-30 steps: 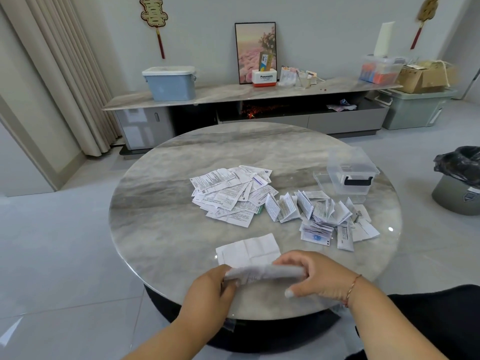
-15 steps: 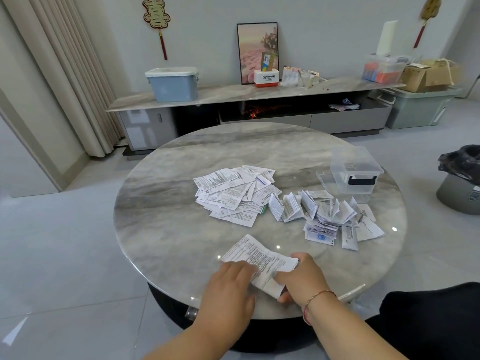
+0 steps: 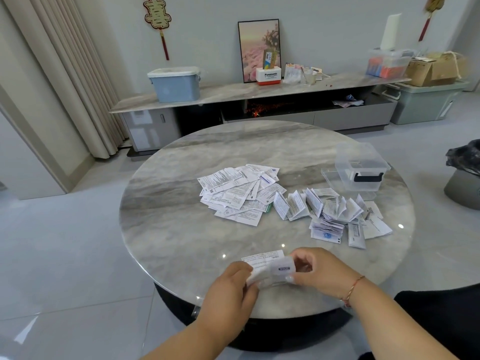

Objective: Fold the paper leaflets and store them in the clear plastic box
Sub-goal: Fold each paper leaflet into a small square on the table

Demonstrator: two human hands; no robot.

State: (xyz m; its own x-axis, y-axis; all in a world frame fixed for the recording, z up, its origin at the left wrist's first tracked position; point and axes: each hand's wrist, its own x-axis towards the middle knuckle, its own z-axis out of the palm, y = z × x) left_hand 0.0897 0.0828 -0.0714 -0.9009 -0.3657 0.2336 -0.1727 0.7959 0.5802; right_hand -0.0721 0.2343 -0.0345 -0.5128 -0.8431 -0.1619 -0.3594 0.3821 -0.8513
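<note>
A white printed leaflet [image 3: 267,266], partly folded, sits at the near edge of the round marble table [image 3: 176,229]. My left hand [image 3: 231,289] pinches its left end and my right hand [image 3: 319,271] grips its right end, fingers curled over the fold. A heap of flat unfolded leaflets [image 3: 239,193] lies at the table's middle. To its right is a cluster of folded leaflets [image 3: 330,211]. The clear plastic box [image 3: 361,167] with a black handle stands at the far right of the table, its clear lid [image 3: 330,175] beside it.
A low marble cabinet [image 3: 233,92] runs along the back wall with a blue bin [image 3: 174,84] and other boxes on it. A bin with a black bag [image 3: 465,172] stands on the floor at the right. Curtains hang at the left.
The leaflet lay flat under both hands half a second ago; now it is folded narrower and lifted slightly between both hands. A second ago it was held as a narrow strip.
</note>
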